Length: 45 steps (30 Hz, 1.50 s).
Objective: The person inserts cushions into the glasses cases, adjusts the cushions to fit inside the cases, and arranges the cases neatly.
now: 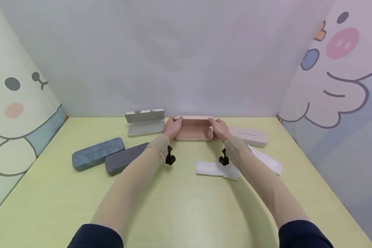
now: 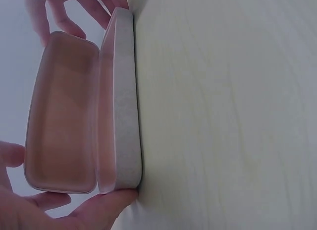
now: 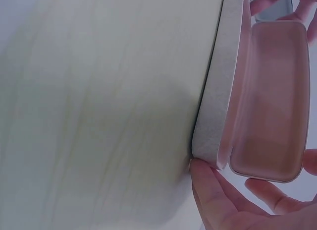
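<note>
Beyond the white cloth (image 1: pixel 208 168), my left hand (image 1: pixel 172 127) and right hand (image 1: pixel 220 130) are gripping opposite ends of the open pink-lined case (image 1: pixel 194 132), which is resting near the table's (image 1: pixel 186 203) far edge. I'm probably working its lid (image 2: pixel 64 116); the next move is calling for even pressure.

We could read no words, brands or numbers. We saw a line of small lettering on the pale closed case (image 1: pixel 249 136), too blurred to spell out, dark print on the white cloth (image 1: pixel 268 162) beside the right sleeve (image 1: pixel 261 179), and faint, illegible marks on the blue case (image 1: pixel 97 154).
</note>
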Available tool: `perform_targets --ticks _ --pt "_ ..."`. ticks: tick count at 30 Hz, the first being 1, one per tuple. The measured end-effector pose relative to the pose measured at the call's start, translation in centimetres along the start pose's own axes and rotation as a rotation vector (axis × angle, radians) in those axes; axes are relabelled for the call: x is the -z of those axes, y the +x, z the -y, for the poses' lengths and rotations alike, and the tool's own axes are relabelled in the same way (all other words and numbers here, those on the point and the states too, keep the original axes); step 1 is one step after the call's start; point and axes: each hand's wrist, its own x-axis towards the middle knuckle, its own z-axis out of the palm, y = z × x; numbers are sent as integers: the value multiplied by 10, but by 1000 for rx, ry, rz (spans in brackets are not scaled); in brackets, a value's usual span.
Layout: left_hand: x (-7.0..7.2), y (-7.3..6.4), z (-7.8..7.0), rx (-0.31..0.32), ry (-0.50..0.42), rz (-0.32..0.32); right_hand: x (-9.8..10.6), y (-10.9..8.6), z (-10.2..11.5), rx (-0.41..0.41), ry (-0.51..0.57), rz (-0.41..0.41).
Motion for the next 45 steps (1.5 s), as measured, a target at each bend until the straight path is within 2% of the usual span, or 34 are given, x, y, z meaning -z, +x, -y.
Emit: perform_targets --ticks 7,13,15,17,21,25,28,34,40,45 --pt "1 -2 -1 -1 50 -1 0 -5 -1 7 -7 -4" --pt "5 3 -3 20 113 60 1 -7 2 -29 -20 -44" --pt "8 2 -5 12 136 56 3 -9 3 -24 -32 -58" --pt "12 1 -8 -19 166 20 9 -13 5 -9 -54 -63" --pt "22 -6 -17 -124 166 -84 29 -24 13 64 -171 -67" --pt "32 -20 -31 -236 189 -118 52 -38 23 130 -249 -51" --pt "36 -33 -41 -317 265 -96 66 -51 28 160 -282 -27" --pt "35 -61 -51 -439 370 11 77 -83 25 244 -368 22" --pt "19 -81 -43 -511 525 92 76 -111 7 292 -461 53" --pt "4 -93 -28 -578 655 158 73 -125 -17 337 -524 34"
